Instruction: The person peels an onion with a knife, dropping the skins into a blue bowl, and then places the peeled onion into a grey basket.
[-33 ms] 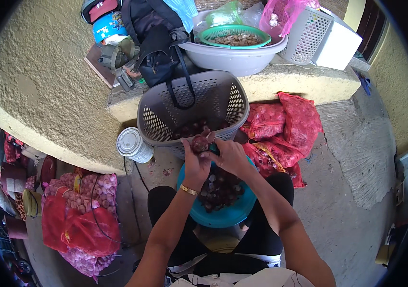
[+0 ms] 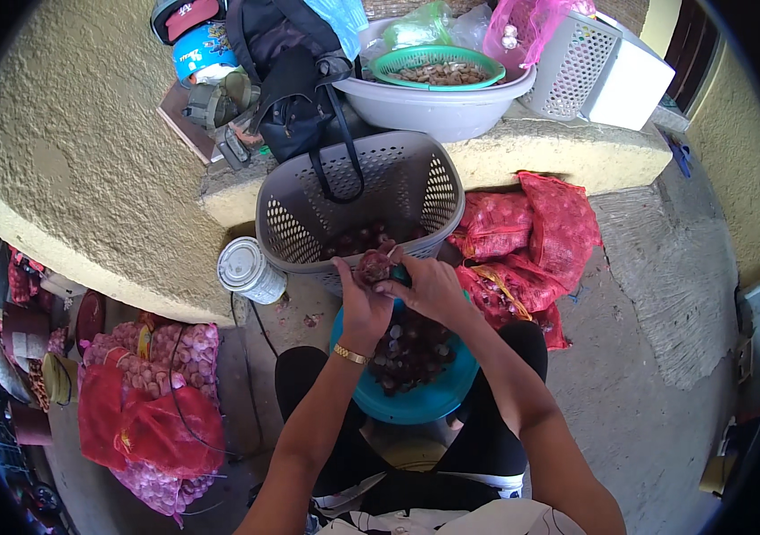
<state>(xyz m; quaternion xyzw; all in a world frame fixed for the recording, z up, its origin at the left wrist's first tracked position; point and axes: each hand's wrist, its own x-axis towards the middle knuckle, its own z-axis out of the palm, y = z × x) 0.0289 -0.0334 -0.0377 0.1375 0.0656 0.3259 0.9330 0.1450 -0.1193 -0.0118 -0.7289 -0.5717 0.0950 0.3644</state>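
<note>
Over the near rim of the grey laundry-style basket [image 2: 309,183], my left hand [image 2: 365,308] grips a reddish-purple onion [image 2: 373,267] with loose papery skin. Against the onion's right side work the fingers of my right hand [image 2: 429,290], closed on a tool with a dark green handle [image 2: 400,275]; its blade or tip is hidden. More dark red onions [image 2: 358,242] lie in the bottom of the basket. Below my hands, between my knees, a turquoise basin [image 2: 398,410] holds a heap of onions [image 2: 408,357], some showing pale cut ends.
Red mesh sacks [image 2: 563,232] lie to the right of the basket. At its left stands a paint can [image 2: 252,270]. Pink and red net sacks of bulbs [image 2: 170,392] rest at the left. A raised ledge [image 2: 576,165] bears a grey tub [image 2: 442,116] and a black bag [image 2: 291,102].
</note>
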